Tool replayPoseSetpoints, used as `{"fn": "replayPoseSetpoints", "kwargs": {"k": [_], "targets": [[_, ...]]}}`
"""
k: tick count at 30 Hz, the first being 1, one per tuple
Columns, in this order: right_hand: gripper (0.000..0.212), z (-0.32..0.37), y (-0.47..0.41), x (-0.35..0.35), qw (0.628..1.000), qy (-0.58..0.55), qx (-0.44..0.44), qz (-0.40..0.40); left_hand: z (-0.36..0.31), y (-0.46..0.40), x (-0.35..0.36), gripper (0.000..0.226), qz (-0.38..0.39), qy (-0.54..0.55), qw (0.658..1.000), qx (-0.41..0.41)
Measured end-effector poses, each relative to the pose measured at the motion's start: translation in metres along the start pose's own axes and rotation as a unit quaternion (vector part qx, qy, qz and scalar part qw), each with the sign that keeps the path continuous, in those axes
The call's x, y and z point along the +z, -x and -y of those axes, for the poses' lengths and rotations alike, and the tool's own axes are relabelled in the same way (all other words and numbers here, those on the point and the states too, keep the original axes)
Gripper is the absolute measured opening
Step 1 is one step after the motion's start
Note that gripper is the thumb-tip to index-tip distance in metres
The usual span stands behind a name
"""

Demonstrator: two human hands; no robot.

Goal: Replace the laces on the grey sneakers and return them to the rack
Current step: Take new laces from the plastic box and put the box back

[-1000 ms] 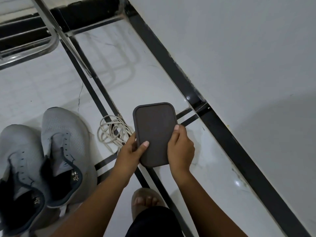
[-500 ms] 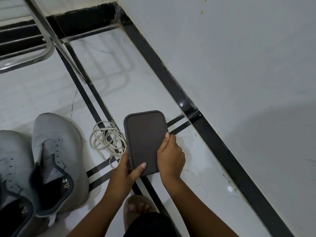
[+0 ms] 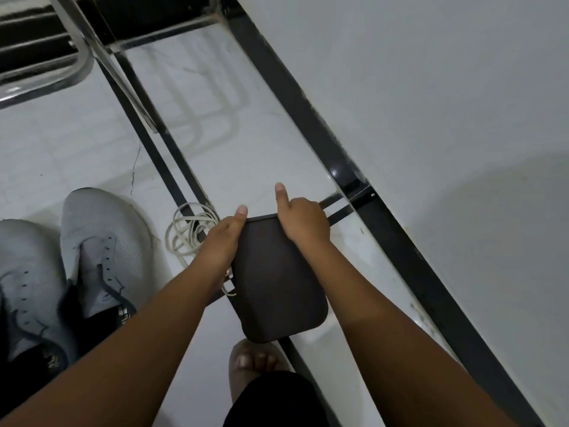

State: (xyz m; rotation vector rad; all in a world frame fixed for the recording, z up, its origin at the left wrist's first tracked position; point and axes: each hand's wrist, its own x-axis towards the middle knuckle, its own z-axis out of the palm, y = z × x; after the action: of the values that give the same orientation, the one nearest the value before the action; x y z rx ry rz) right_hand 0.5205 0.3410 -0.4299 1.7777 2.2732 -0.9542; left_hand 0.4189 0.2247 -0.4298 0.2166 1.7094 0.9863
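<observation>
Two grey sneakers without laces stand on the floor at the left, one [image 3: 101,254] nearer the middle and the other [image 3: 27,288] cut by the frame edge. A bundle of white laces [image 3: 189,229] lies coiled on the tiles beside them. Both my hands hold a flat dark brown pouch [image 3: 277,278] over the floor. My left hand [image 3: 223,241] grips its top left corner, and my right hand [image 3: 300,218] grips its top edge with the forefinger pointing up.
A chrome rack [image 3: 43,72] stands at the top left. A grey wall [image 3: 431,103] with a black skirting strip [image 3: 308,112] runs along the right. My bare foot [image 3: 255,362] shows below the pouch.
Both hands slid from the pouch's lower end up to its top edge. The pouch has come nearer to me and now hangs lower in view.
</observation>
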Motion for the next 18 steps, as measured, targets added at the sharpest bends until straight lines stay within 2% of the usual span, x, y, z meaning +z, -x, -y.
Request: {"fn": "replayPoseSetpoints", "kwargs": {"k": [2,5,8,10,12,15,16,18], "targets": [[0.068,-0.003,0.000,0.008,0.998,0.022,-0.011,-0.059,0.008,-0.001,-0.002,0.048,-0.003,0.031,0.999,0.015],[0.062,-0.008,0.000,0.016,0.991,0.030,-0.031,-0.124,0.015,-0.003,0.002,0.048,-0.052,0.068,0.996,0.030],[0.060,-0.007,-0.002,0.019,0.988,0.047,-0.027,-0.144,0.018,-0.004,0.010,0.044,-0.108,0.096,0.988,0.047],[0.061,-0.009,0.001,0.021,0.989,0.047,-0.025,-0.140,0.019,0.000,0.015,0.053,-0.132,0.058,0.987,0.070],[0.067,-0.009,0.000,0.015,0.994,0.000,-0.031,-0.100,0.017,0.001,0.019,0.055,-0.148,0.006,0.984,0.103],[0.074,-0.018,0.004,-0.001,0.984,-0.178,-0.003,-0.018,0.020,0.016,0.015,0.039,-0.192,0.020,0.975,0.113],[0.071,-0.026,0.013,-0.004,0.974,-0.225,0.009,-0.017,0.029,0.025,0.012,0.041,-0.201,0.015,0.972,0.120],[0.067,-0.047,0.045,-0.001,0.971,-0.234,0.008,-0.048,0.054,0.054,0.016,0.053,-0.175,-0.007,0.976,0.132]]}}
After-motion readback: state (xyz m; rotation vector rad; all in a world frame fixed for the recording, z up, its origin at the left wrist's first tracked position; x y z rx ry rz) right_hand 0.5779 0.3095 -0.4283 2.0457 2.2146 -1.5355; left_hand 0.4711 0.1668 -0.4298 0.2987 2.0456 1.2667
